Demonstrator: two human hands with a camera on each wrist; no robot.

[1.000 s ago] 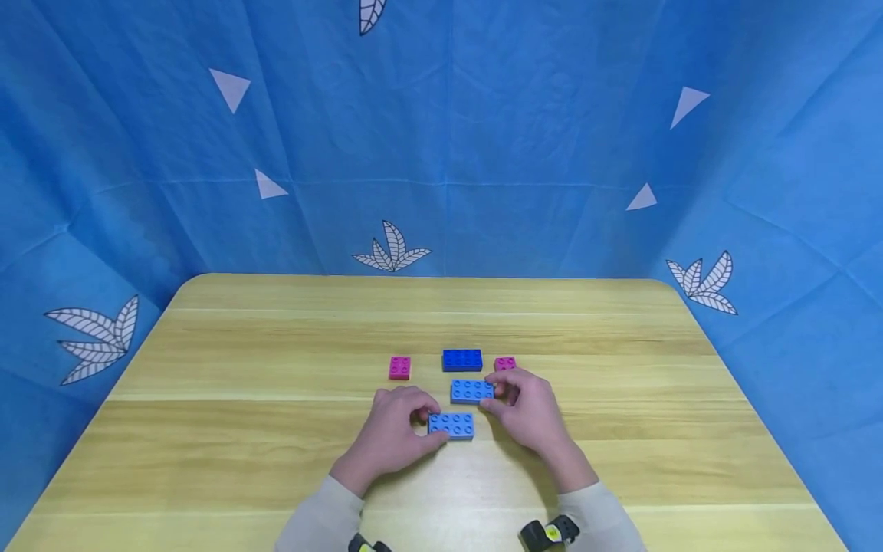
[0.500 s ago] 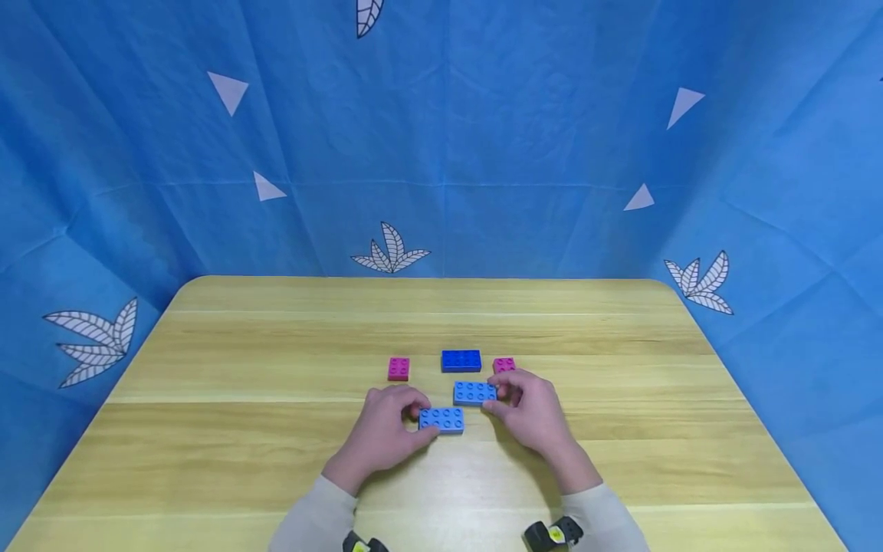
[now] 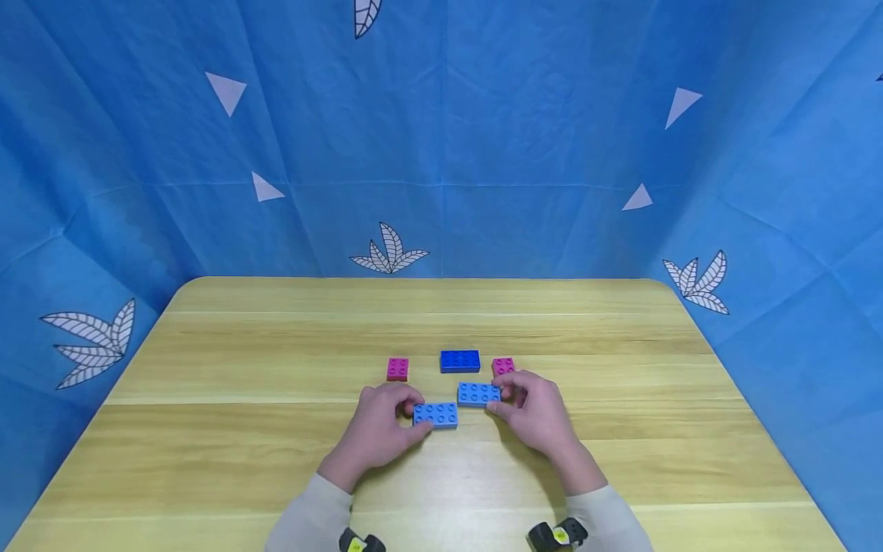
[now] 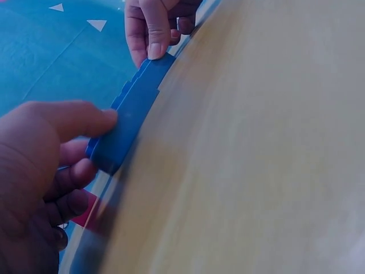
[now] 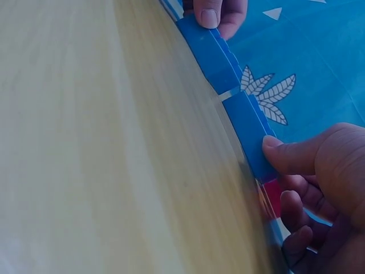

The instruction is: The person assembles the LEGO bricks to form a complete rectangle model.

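Observation:
My left hand pinches the left end of a light blue toy building brick between thumb and fingers. A second light blue building brick, slightly farther back and to the right, has its right end pinched by my right hand. In the head view the two bricks stand nearly corner to corner, studs up. The right wrist view shows a narrow gap between the left brick and the right brick. From the left wrist, the left brick overlaps the other one.
Behind the hands, a dark blue brick lies on the wooden table. Small pink bricks sit to either side of it, the left one and the right one, partly covered by my right hand. A blue cloth hangs behind the table.
My left hand has moved its light blue brick left and a little away from me. My right hand has shifted the other light blue brick slightly right, so the two overlap less.

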